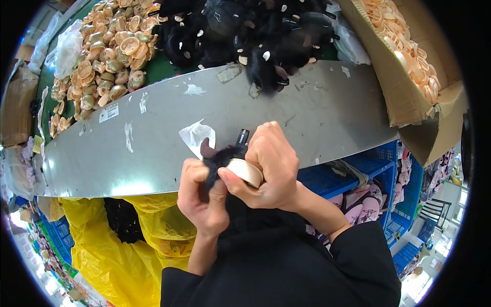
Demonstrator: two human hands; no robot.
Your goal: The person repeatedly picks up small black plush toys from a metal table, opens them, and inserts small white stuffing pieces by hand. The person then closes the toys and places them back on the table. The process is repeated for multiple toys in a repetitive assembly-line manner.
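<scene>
Above the near edge of the metal table, both my hands are closed around one small work piece. My left hand pinches a black furry fabric piece, from which a brown ribbed, ear-like tab and a black label stick out. My right hand grips a cream plastic shell, its thumb pressed on the side toward the fur. Fur and shell touch; how far the fabric wraps round the shell is hidden by my fingers. A crumpled white scrap lies just beyond my left hand.
The metal table curves across the view. Behind it lie a heap of beige and gold plastic shells and a pile of black furry pieces. A cardboard box of beige parts stands right; yellow bags and blue crates sit below.
</scene>
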